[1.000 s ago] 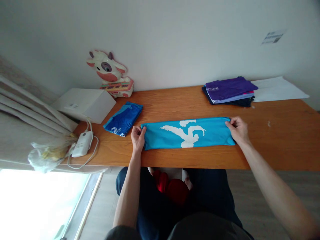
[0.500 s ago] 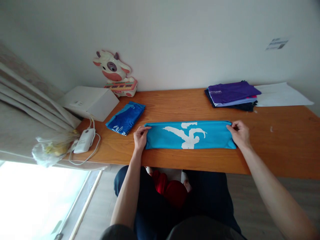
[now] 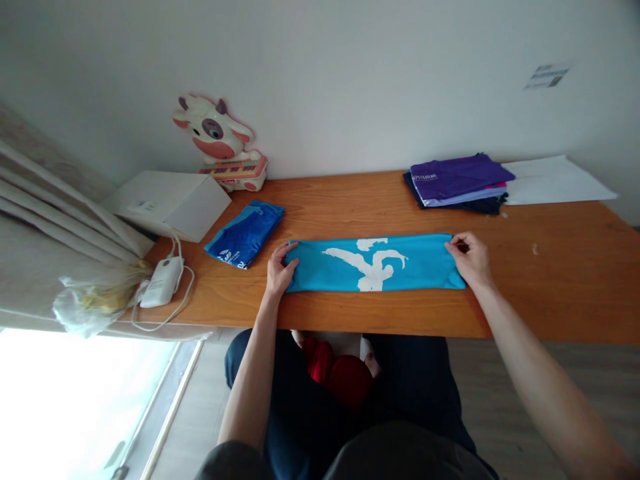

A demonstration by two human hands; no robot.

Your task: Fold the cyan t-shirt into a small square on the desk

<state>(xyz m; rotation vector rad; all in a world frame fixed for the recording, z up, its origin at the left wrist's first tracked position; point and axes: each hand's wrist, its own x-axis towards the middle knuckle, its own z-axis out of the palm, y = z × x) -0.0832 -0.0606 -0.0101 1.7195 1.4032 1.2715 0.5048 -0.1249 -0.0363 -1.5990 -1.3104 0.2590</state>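
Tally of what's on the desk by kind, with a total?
Folded cloth lying singly: 2, cyan shirt held at its ends by the left hand and right hand, plus a blue one
Cloth stacks: 1
White boxes: 1
Cow toys: 1
White adapters: 1
Paper sheets: 1
Plastic bags: 1
Total: 8

Cow toy [image 3: 216,137], white box [image 3: 170,204], folded blue garment [image 3: 245,233], purple clothes stack [image 3: 457,181], charger [image 3: 161,283] on wooden table [image 3: 550,280].
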